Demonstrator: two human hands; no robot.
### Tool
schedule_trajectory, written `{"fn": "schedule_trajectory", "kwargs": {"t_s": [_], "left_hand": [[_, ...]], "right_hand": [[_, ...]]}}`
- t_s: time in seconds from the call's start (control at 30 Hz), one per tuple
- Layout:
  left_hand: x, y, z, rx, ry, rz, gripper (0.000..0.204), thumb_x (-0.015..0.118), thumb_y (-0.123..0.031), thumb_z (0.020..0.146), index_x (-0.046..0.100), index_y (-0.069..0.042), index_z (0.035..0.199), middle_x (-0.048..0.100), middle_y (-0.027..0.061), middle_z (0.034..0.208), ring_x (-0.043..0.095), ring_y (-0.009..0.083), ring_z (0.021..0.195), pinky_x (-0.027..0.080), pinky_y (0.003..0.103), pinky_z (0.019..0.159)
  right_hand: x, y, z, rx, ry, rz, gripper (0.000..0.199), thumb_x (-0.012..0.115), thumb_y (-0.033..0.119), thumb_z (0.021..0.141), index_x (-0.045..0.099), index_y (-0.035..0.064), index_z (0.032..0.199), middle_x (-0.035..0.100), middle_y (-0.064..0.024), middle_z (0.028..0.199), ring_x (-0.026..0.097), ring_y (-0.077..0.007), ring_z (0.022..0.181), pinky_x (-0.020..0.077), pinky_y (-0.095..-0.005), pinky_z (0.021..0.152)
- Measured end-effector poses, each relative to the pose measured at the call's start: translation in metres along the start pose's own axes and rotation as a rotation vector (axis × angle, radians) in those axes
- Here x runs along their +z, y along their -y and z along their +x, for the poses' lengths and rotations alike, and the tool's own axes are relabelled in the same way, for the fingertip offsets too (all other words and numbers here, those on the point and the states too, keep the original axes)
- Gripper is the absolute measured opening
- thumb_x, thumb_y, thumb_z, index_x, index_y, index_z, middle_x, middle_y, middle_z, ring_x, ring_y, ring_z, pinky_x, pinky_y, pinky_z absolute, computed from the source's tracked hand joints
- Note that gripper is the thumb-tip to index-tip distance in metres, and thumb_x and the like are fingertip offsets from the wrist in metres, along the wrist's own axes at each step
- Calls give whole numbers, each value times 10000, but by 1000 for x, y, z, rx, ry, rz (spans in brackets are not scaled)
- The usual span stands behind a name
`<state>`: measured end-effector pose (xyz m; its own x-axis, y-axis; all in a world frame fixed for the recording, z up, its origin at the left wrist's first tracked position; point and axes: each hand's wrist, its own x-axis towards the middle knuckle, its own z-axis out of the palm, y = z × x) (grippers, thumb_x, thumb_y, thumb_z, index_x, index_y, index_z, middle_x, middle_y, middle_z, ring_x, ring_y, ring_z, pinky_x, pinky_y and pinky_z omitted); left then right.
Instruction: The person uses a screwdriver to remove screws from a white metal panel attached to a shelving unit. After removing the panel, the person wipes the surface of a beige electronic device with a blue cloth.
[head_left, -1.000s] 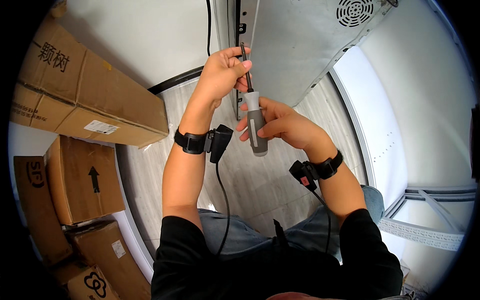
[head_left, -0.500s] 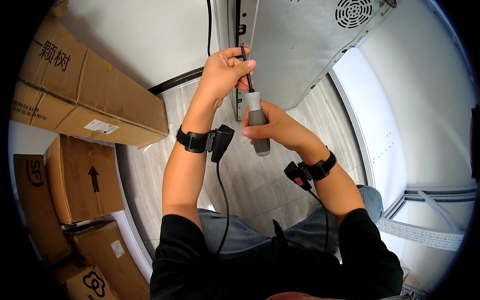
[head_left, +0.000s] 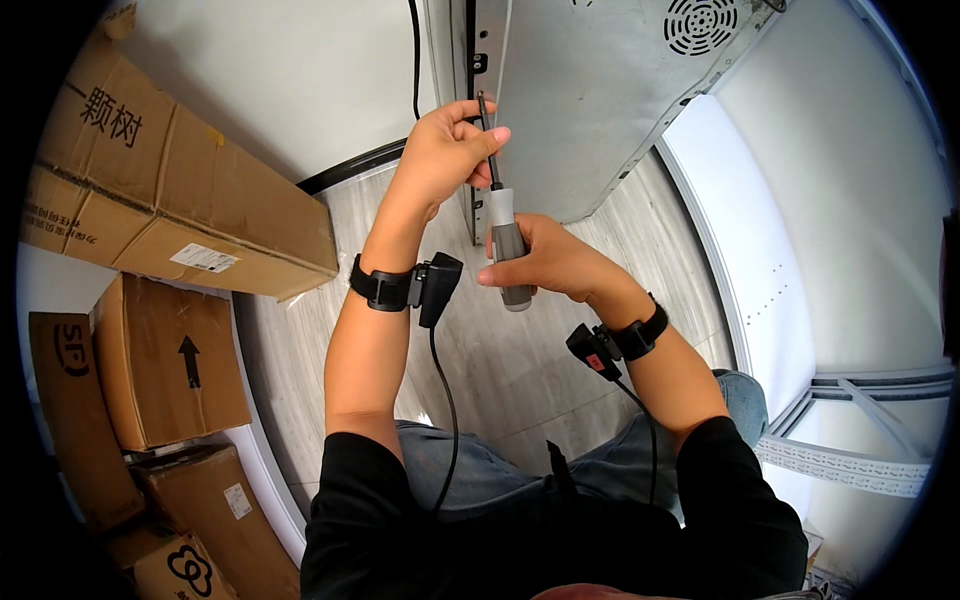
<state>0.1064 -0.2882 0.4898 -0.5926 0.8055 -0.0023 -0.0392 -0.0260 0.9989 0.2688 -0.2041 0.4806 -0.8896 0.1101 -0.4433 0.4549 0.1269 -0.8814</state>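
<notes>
A screwdriver [head_left: 510, 240] with a two-tone grey handle and a dark shaft points away from me, its tip near the edge of a grey metal cabinet [head_left: 580, 110]. Wrapped round the handle are the fingers of my right hand [head_left: 545, 255]. My left hand [head_left: 450, 155] pinches the shaft near its far end between thumb and fingers. Small holes and a dark fitting line the cabinet's edge just beyond the tip. Whether the tip touches a screw cannot be made out.
Cardboard boxes [head_left: 190, 180] are stacked along the left side. A black cable [head_left: 416, 60] hangs on the white wall ahead. Black straps with small devices [head_left: 437, 288] sit on both wrists, their cords trailing to my lap. A white metal frame [head_left: 850, 450] stands at right.
The screwdriver handle has swung slightly left and stands a little straighter, with my right hand shifting along. My left hand keeps its pinch on the shaft. The view has moved slightly.
</notes>
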Motion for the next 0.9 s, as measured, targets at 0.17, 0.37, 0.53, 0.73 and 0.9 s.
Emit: {"fn": "schedule_trajectory", "kwargs": {"t_s": [0.17,0.37,0.53,0.73,0.9], "left_hand": [[1,2,0,-8,-14,-100,383,607,-95,887,509,39,1231,658,49,742,639,119,572,517,240,500],[-2,-3,-2,-37,29,-103,363,537,-66,914,489,24,1263,673,73,810,664,139,636,543,243,561],[-3,-5,-4,-47,50,-96,383,502,-61,924,459,11,1297,682,99,877,677,164,673,557,254,587],[-3,-7,-9,-60,80,-107,410,493,-54,914,438,13,1315,675,130,898,684,189,691,567,269,595],[-2,-12,-17,-56,88,-118,406,471,-133,940,434,16,1316,670,143,894,687,212,688,572,279,589]], "right_hand": [[3,-6,1,-136,54,214,358,730,143,781,517,61,1057,595,-39,924,607,-153,824,488,-303,778],[-3,-1,-9,-112,245,402,492,711,92,786,477,73,1218,600,-44,941,616,-167,847,513,-332,778],[0,1,-5,-46,127,198,493,754,78,744,490,63,1159,579,-30,930,598,-151,835,525,-290,644],[7,1,-6,-57,84,112,460,753,71,741,493,62,1119,565,-23,928,578,-134,837,518,-286,621],[5,1,-12,-93,127,106,380,727,69,746,507,40,1055,560,-46,926,586,-154,817,526,-305,632]]}}
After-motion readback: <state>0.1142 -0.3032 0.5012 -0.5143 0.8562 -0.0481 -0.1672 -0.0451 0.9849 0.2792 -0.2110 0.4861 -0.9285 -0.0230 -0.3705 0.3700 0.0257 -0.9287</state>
